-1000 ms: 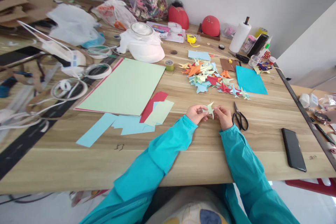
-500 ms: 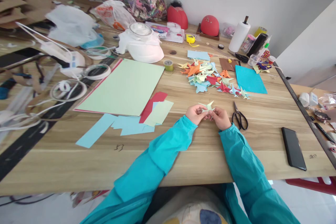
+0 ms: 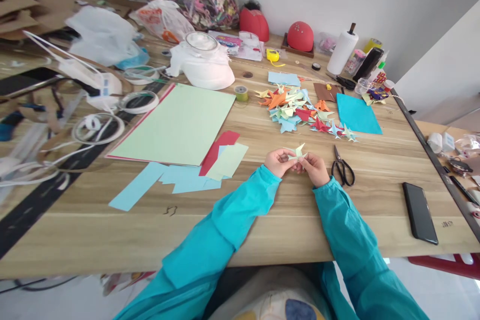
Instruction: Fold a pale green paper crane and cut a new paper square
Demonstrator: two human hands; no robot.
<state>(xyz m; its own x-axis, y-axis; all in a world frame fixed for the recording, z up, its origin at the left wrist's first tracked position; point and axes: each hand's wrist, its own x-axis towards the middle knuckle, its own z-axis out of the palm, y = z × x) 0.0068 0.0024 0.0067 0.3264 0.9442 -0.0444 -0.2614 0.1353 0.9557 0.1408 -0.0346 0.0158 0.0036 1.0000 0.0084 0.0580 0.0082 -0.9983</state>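
- A small, pale-green folded-paper piece [image 3: 299, 151] sits at the fingertips above the brown wood-grain table [image 3: 285, 230], one point jutting upward.
- The left hand [image 3: 278, 162] and right hand [image 3: 316, 169] pinch it from opposite sides, likely to steady light paper.
- Black-handled metal scissors [image 3: 339, 161] lie beside the right hand, apparently for easy reach.
- A multicoloured folded-paper heap [image 3: 296, 111] rests beyond, seemingly leaving elbow room.

The wooden table [image 3: 281, 235] bears scissors [image 3: 338, 159], a black phone [image 3: 420, 213] (lying flat) and colourful folded paper figures [image 3: 288, 108].
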